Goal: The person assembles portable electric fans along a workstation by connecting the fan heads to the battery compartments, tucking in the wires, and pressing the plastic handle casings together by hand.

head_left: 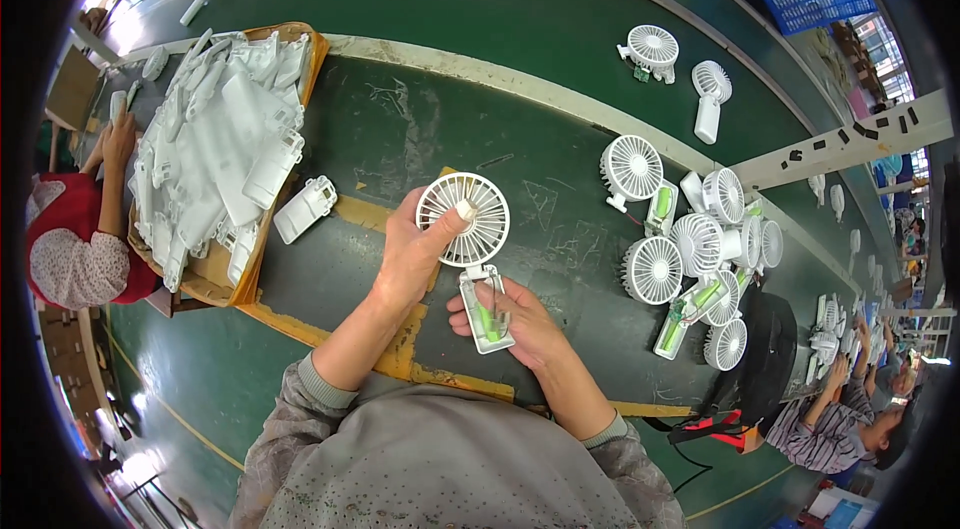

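A white handheld fan (486, 237) is held in front of me over the bench. My left hand (403, 254) grips its round grille, thumb across the front; the thumb tip has a white wrapping. Below the grille, the handle (482, 329) is uncovered and shows a green piece inside. My right hand (532, 325) is closed around this handle from beneath and from the right, some fingers hidden behind it. Left of my hands, one white handle cover (305, 210) lies on the bench.
A yellow-edged carton (318, 59) heaped with white handle covers (225, 144) stands at left. Several fans (697, 244) pile up at right, beside a black bag (765, 344). Beyond the bench runs a green conveyor (480, 4) carrying fans (710, 94). Co-workers (85, 239) sit on both sides.
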### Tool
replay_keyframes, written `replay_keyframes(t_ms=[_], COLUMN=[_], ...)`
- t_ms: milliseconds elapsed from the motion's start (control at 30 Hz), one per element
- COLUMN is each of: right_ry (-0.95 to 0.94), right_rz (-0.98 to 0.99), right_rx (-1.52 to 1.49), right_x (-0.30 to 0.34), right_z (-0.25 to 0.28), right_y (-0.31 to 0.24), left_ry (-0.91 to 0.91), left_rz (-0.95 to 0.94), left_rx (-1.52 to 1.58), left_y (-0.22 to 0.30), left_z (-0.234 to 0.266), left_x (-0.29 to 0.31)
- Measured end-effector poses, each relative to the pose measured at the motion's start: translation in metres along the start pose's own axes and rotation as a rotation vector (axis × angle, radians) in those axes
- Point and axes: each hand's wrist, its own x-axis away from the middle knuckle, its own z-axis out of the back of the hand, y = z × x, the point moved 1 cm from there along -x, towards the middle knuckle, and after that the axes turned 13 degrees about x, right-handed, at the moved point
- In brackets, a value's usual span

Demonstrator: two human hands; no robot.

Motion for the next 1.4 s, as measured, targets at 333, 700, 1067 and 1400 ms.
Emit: replay_keyframes(t_ms=[333, 700, 1067, 1400], right_ry=[0.109, 0.242, 0.269, 0.192], right_rz=[0.216, 0.278, 0.259, 0.235], right_rx=[0.295, 0.539, 0.311, 0.205], right_x=[-0.003, -0.001, -0.014, -0.003], right_z=[0.002, -0.002, 0.009, 0.012], right_y=[0.008, 0.003, 0.003, -0.002], left_ry=[0.015, -0.036, -0.437, -0.328], left_rz=[-0.035, -0.066, -0.414, -0.257], left_rx=[-0.080, -0.336, -0.920, -0.824], left_y=[-0.011, -0.003, 0.005, 0.008], left_z=[-0.001, -0.002, -0.003, -0.005], left_x=[0.000, 0.003, 0.047, 0.041])
